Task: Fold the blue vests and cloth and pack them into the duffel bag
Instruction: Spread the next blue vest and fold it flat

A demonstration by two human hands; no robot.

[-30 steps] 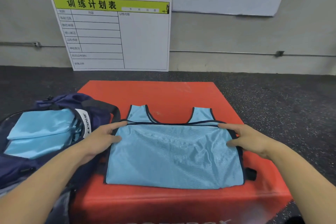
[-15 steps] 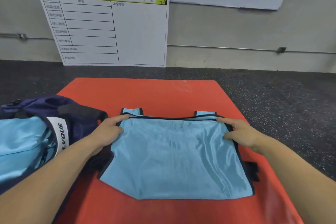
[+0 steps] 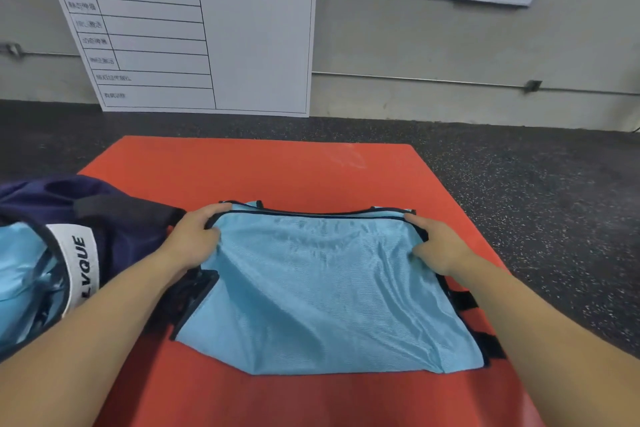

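Vest (image 3: 322, 291) flat on red mat (image 3: 277, 170), long axis left-right, folded edge at far side. Left hand (image 3: 194, 239) pinches far-left corner, fingers curled over edge. Right hand (image 3: 438, 244) pinches far-right corner likewise. Vest body lies near of both hands, between forearms. Bag (image 3: 114, 218) just left of vest, open, blue fabric inside; left hand nearer. Likely next fold: far edge toward near edge.
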